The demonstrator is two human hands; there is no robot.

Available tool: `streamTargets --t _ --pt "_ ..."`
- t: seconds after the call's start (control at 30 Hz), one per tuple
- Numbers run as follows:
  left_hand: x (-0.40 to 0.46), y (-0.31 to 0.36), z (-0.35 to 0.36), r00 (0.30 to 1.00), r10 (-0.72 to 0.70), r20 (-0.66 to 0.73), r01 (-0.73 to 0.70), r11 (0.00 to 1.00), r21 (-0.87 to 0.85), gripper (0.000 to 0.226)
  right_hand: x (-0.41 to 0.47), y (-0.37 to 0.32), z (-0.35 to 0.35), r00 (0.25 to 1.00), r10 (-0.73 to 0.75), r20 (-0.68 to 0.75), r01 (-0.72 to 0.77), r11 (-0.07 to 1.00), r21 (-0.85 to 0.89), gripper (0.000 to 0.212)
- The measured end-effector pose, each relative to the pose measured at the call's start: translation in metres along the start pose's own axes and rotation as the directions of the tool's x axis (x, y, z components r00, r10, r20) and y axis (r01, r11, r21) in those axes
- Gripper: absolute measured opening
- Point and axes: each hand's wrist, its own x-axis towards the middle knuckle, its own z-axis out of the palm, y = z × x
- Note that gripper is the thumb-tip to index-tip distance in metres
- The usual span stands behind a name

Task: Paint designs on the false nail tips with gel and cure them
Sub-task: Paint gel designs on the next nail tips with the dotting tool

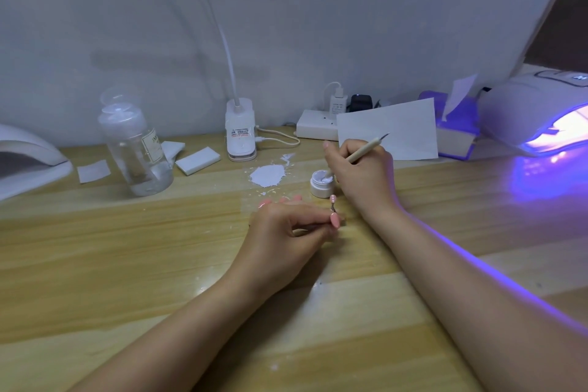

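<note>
My right hand [359,175] grips a beige wooden-handled tool [366,149] like a pen, its lower tip dipped into a small open white gel jar [319,184]. My left hand [286,232] rests on the wooden table and pinches a thin metal holder [332,207] between thumb and fingers. A small pink false nail tip [333,199] sits on the holder's top, just in front of the jar. A curing lamp [541,111] at the far right glows purple inside.
A white paint-like smear [267,176] lies on the table [127,248] behind the hands. Further back stand a clear pump bottle [136,149], white sponge blocks [197,162], a desk lamp base [241,134], a power strip [318,127], a white card [391,127], a tissue box [455,130]. A second lamp [28,159] sits far left.
</note>
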Motion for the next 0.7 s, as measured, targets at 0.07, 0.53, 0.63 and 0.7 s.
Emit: streamTargets --t 0.07,0.53,0.63,0.7 --pt "0.000 0.000 0.000 1.000 -0.001 0.001 0.001 1.000 -0.003 0.009 0.000 0.001 0.000 1.000 -0.004 0.002 0.004 1.000 0.006 0.050" --pt "0.000 0.004 0.000 1.000 -0.012 -0.019 0.012 1.000 -0.007 0.009 -0.004 -0.005 -0.002 0.999 -0.013 -0.035 0.014 0.999 0.050 0.048" --pt "0.000 0.002 -0.001 1.000 0.025 -0.008 -0.024 1.000 0.018 0.011 -0.006 -0.016 -0.006 0.994 -0.008 -0.111 0.023 0.990 0.140 0.041" --pt "0.001 0.001 -0.002 0.999 0.039 0.002 -0.039 0.999 0.023 0.011 -0.003 -0.029 -0.011 0.990 0.050 -0.133 -0.008 0.955 0.296 0.034"
